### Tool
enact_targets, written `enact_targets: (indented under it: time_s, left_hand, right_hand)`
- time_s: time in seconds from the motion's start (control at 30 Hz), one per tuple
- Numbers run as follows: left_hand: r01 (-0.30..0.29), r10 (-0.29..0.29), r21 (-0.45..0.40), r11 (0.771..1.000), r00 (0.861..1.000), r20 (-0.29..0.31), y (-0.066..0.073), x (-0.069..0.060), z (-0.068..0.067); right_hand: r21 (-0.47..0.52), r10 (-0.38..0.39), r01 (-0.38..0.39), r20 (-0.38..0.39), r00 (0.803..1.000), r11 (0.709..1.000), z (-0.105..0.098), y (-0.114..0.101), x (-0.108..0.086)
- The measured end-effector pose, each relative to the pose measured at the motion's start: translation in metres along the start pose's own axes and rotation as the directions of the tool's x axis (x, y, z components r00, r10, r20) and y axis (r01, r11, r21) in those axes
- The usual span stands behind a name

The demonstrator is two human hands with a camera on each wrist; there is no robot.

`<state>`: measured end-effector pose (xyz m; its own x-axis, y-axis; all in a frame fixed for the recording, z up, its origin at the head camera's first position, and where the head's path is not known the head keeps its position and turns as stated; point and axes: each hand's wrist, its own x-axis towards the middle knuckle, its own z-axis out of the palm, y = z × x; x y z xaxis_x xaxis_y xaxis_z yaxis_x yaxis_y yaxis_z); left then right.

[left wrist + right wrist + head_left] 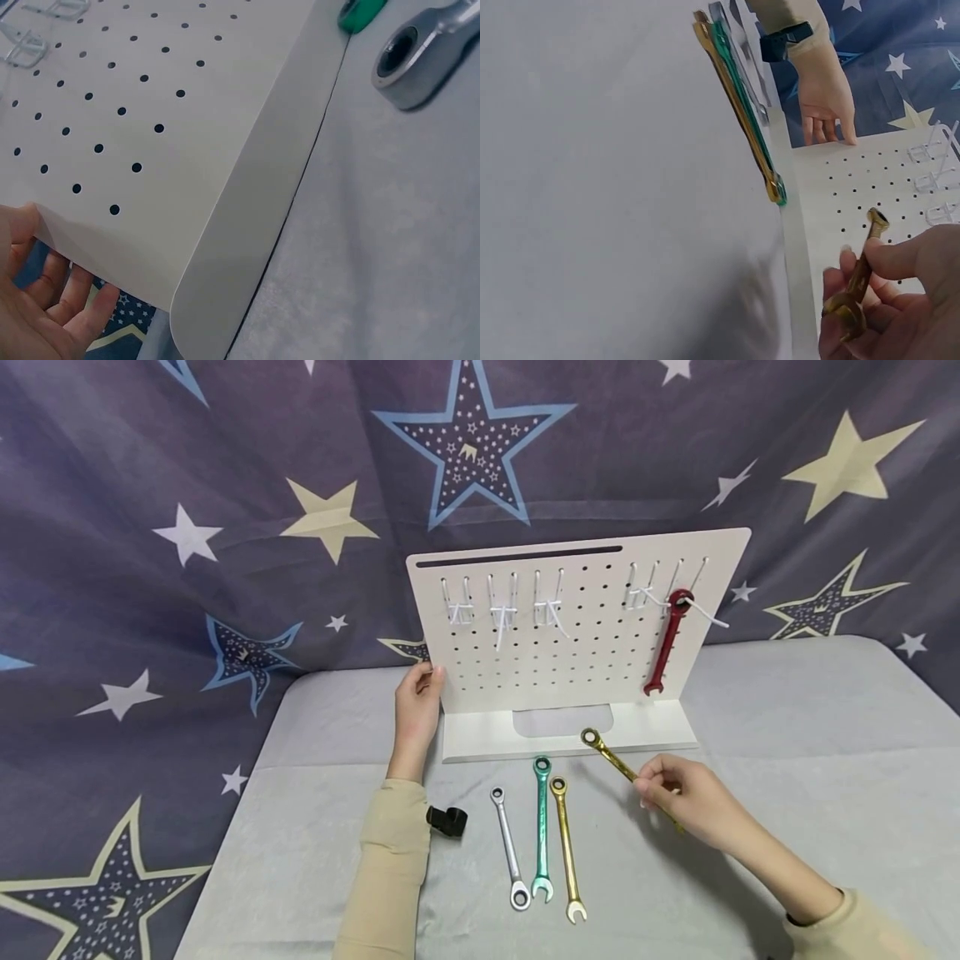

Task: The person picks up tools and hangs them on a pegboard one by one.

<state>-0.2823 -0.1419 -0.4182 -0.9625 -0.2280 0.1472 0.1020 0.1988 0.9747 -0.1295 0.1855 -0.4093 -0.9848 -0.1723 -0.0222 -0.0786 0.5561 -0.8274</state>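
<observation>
My left hand [417, 710] holds the left edge of a white pegboard [540, 664], its thumb in front and fingers behind, as the left wrist view shows. Near the base's front, a gold combination wrench [617, 763] is pinched in my right hand [693, 797], ring end pointing at the board. A red wrench [664, 647] hangs by its ring end from a hook on the board's right side. On the table in front lie a silver double-ring wrench [507, 843], a green wrench [542, 827] and a second gold wrench [567, 852], roughly side by side.
White wire hooks [503, 610] stick out from the upper board, some on the left half and others at the right. A grey cloth covers the table [330, 827]. Behind it hangs a dark star-patterned curtain [247, 460]. A black strap mount [447, 821] sits on my left wrist.
</observation>
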Motion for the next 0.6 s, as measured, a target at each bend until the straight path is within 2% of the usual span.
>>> enact_targets:
  time_s: [0.4, 0.6]
  left_hand:
    - [0.000, 0.000, -0.011, 1.000, 1.000, -0.002, 0.001, 0.001, 0.001]
    - [-0.001, 0.000, -0.014, 1.000, 1.000, -0.002, 0.001, 0.000, 0.000]
  right_hand:
    - [0.035, -0.027, 0.031, -0.128, 0.991, 0.999, -0.015, -0.008, 0.008]
    - [0.133, -0.032, 0.055, -0.171, 0.985, 0.990, -0.020, -0.015, 0.011]
